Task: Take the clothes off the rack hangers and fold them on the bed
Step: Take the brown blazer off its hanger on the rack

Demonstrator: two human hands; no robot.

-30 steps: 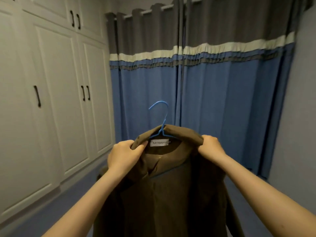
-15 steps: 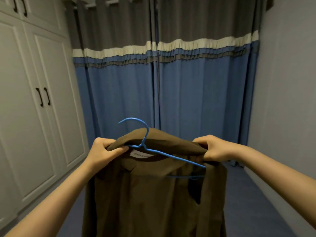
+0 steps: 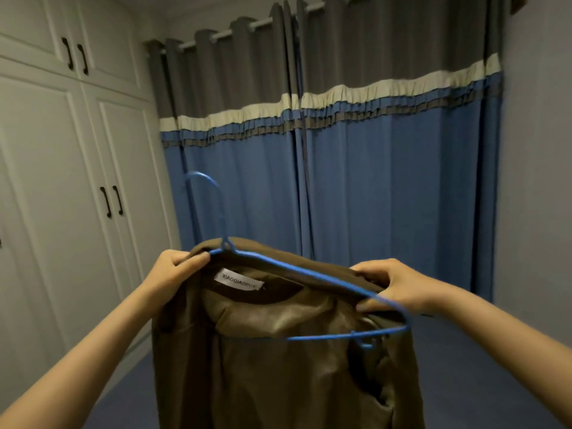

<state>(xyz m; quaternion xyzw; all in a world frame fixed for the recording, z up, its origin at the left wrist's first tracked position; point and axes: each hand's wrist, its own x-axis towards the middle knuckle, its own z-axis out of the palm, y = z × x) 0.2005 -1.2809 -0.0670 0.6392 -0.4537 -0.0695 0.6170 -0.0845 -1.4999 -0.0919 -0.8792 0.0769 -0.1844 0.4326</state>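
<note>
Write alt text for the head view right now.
Two hands hold up a brown jacket on a blue wire hanger: left hand grips the collar, right hand the shoulder and hanger. Behind: blue-grey curtains, white wardrobe doors.

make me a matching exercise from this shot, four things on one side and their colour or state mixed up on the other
Things:
1. hanger
2. jacket
3. wardrobe doors
4. left hand

Colour or state:
A. brown, hanging down between the hands
B. white with dark handles
C. blue wire, one end pulled out of the shoulder
D. gripping the collar edge

Pairs: 1-C, 2-A, 3-B, 4-D
</note>
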